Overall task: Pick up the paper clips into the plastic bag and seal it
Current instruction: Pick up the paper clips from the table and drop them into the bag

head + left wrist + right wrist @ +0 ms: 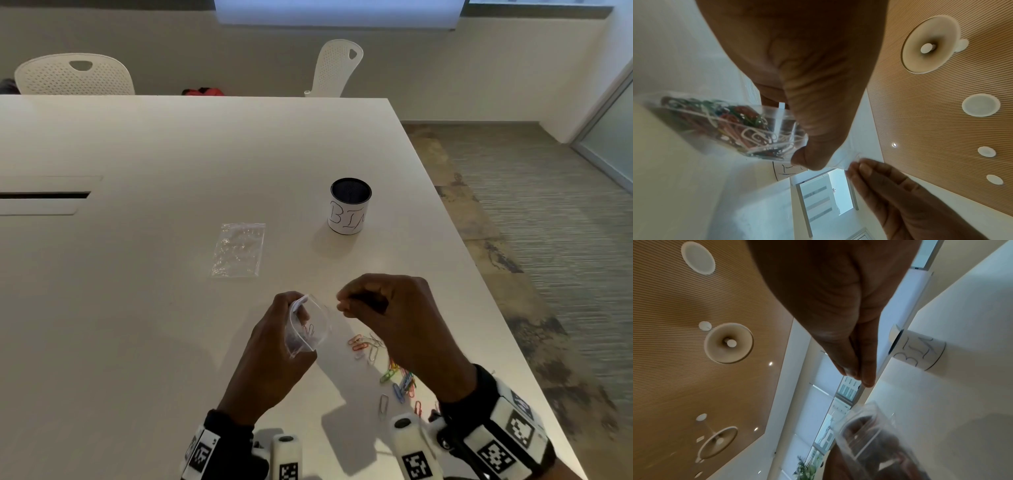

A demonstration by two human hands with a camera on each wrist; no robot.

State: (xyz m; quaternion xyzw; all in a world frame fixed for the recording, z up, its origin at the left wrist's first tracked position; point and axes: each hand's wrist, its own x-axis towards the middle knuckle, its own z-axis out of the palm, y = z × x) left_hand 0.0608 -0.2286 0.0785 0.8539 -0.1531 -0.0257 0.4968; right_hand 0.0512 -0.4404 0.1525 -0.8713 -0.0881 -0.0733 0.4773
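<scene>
My left hand [274, 346] grips a small clear plastic bag [308, 329] from the side and holds its mouth open above the table. The bag [725, 123] holds several coloured paper clips, and my thumb [813, 142] presses on its lip. My right hand [373, 305] hovers just right of the bag's mouth. Its fingertips [857, 376] are pinched together and nothing shows between them. Loose paper clips [368, 346] lie on the white table [171, 325] under the right hand, with more coloured clips [402, 378] nearer my wrist.
A second clear bag [239, 250] lies flat further back on the table. A round cup labelled BIN [350, 207] stands at the back right. The table's right edge [479, 274] runs close to my right hand. Two white chairs [73, 73] stand behind the far edge.
</scene>
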